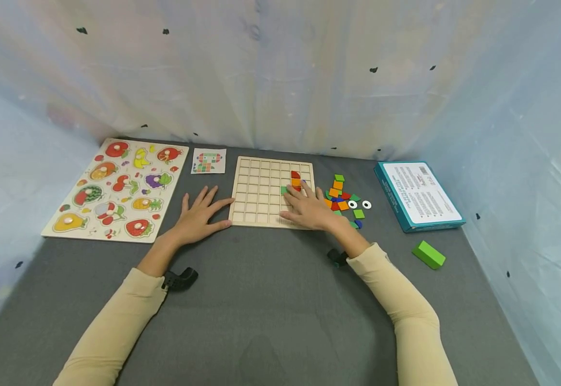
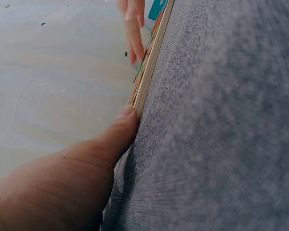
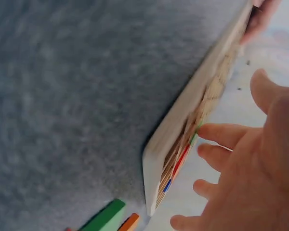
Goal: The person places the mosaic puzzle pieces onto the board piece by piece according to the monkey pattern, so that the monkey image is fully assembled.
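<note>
A wooden grid board (image 1: 256, 187) lies flat on the grey cloth. My left hand (image 1: 196, 217) rests palm down with fingers spread, its thumb and index fingertips touching the board's left edge; the thumb against the edge also shows in the left wrist view. Over the board's right side is my right hand (image 1: 311, 209), fingers apart. In the right wrist view its index fingertip touches a green tile (image 3: 194, 138) in the grid. Red tiles (image 1: 295, 175), an orange tile (image 1: 296, 182) and a blue one (image 3: 167, 185) sit nearby, partly hidden by the right hand.
Loose coloured tiles (image 1: 343, 205) and two white rings (image 1: 367, 205) lie right of the board. Farther right are a teal box (image 1: 418, 193) and a green block (image 1: 428, 254). A pattern card (image 1: 208, 161) and a fruit puzzle board (image 1: 82, 214) lie to the left.
</note>
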Motion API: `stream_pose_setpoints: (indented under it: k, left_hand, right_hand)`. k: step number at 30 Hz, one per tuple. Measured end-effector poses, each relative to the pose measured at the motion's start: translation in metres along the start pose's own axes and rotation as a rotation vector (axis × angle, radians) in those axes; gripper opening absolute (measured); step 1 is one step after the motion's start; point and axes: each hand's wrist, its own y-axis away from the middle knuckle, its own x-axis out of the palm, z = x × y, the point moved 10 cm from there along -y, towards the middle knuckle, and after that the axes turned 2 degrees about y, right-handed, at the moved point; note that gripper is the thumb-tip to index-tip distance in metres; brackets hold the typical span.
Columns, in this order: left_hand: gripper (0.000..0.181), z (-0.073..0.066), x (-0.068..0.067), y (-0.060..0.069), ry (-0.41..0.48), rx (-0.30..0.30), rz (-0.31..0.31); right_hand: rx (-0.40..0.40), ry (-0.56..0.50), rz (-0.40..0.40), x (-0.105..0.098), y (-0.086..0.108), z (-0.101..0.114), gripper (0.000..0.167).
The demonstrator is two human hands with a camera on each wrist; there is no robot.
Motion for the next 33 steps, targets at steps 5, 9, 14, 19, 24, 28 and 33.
stream_pose_setpoints:
  k: [5,9,14,19,24,28,33]
  left_hand:
    - [0.068,-0.001,0.001,0.0,0.006,0.001,0.007]
    - [0.068,-0.002,0.001,0.001,0.006,-0.001,0.0]
    - [0.068,-0.002,0.0,0.001,-0.007,-0.012,0.009]
    - [0.068,-0.002,-0.002,0.0,-0.002,-0.016,0.018]
    - [0.068,-0.004,-0.002,0.0,-0.002,-0.01,0.015]
    - [0.068,-0.004,0.0,0.001,0.001,-0.012,0.025]
    - [0.068,-0.004,-0.002,0.001,-0.011,-0.012,0.007]
  right_hand:
    - [0.05,-0.182,-0.148,-0.019,0.021,-0.036,0.061]
    - [0.235,-0.218,-0.284,-0.028,0.048,-0.099,0.037]
    - [0.417,-0.242,-0.301,-0.023,0.073,-0.156,0.025]
    - [0.427,-0.223,-0.263,-0.019,0.076,-0.169,0.023]
    - [0.403,-0.299,-0.279,-0.022,0.075,-0.166,0.016]
    - [0.353,-0.438,-0.42,-0.036,0.068,-0.152,0.013]
    - [0.224,-0.647,-0.432,-0.045,0.028,-0.113,0.025]
